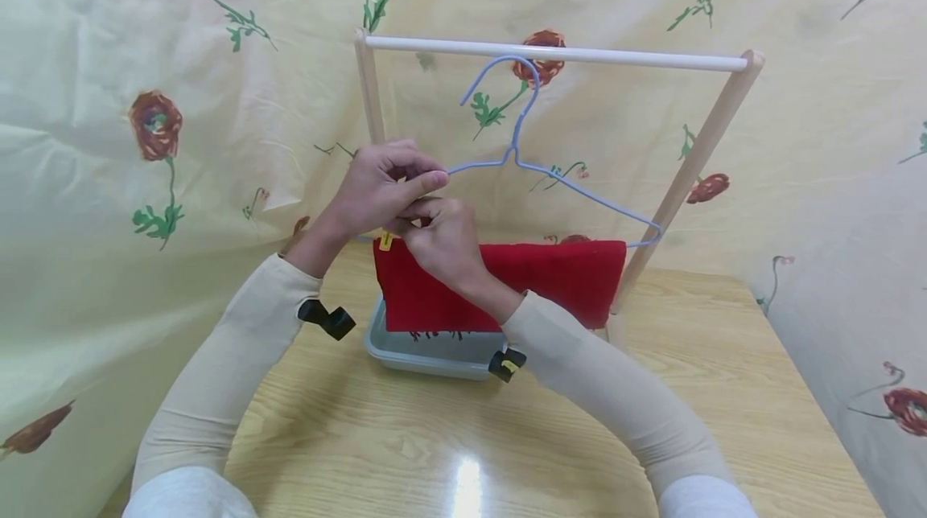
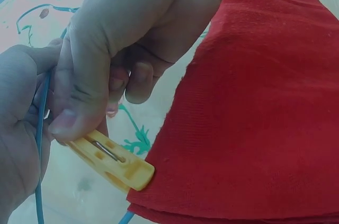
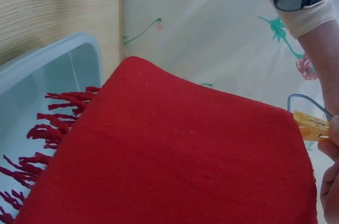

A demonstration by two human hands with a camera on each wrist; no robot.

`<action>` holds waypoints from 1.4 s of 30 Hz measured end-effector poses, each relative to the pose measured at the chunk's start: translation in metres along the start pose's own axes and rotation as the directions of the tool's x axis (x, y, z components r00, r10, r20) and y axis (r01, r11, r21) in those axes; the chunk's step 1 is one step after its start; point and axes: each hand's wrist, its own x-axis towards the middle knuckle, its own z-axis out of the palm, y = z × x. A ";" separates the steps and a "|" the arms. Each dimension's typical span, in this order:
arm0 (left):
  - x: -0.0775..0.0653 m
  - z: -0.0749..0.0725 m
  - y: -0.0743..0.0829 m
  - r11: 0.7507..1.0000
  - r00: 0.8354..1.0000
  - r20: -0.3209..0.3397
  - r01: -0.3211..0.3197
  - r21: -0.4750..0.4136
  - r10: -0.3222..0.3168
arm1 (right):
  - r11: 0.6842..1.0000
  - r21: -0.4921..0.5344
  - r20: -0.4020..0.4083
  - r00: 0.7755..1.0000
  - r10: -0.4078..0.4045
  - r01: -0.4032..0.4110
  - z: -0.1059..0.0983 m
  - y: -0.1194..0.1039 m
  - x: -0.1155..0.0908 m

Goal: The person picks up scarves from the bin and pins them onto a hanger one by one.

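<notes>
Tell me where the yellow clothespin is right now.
In the head view, the yellow clothespin is at the top left corner of the red cloth; the left wrist view shows the right hand pinching its other end.

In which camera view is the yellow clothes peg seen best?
The left wrist view: the yellow clothes peg appears large there, with its metal spring visible. The right wrist view shows it smaller, near the picture's edge; the head view shows only a small yellow patch at the red cloth's corner.
</notes>
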 end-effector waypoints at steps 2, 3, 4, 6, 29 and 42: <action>0.000 0.001 -0.001 1.000 1.000 0.000 -0.003 0.000 0.003 | 1.000 -0.008 0.011 1.000 0.006 -0.006 0.000 0.001 0.000; 0.000 0.001 -0.002 1.000 1.000 0.003 -0.003 -0.004 0.003 | 1.000 -0.014 0.017 1.000 0.009 -0.008 0.000 0.002 0.000; 0.000 0.002 -0.002 1.000 1.000 0.006 -0.005 -0.007 0.005 | 1.000 -0.021 0.024 1.000 0.011 -0.011 0.000 0.002 0.000; -0.001 0.003 -0.003 1.000 1.000 0.014 -0.003 -0.015 0.004 | 0.999 -0.029 0.037 0.999 0.018 -0.017 0.000 0.003 -0.001; -0.003 0.002 -0.001 0.999 0.999 0.053 0.013 -0.032 -0.011 | 0.993 -0.047 0.145 0.983 0.115 -0.109 -0.006 -0.003 -0.004; -0.004 -0.009 -0.001 0.998 0.998 0.043 0.044 0.039 -0.046 | 0.985 0.010 0.149 0.974 0.171 -0.174 -0.033 -0.014 -0.018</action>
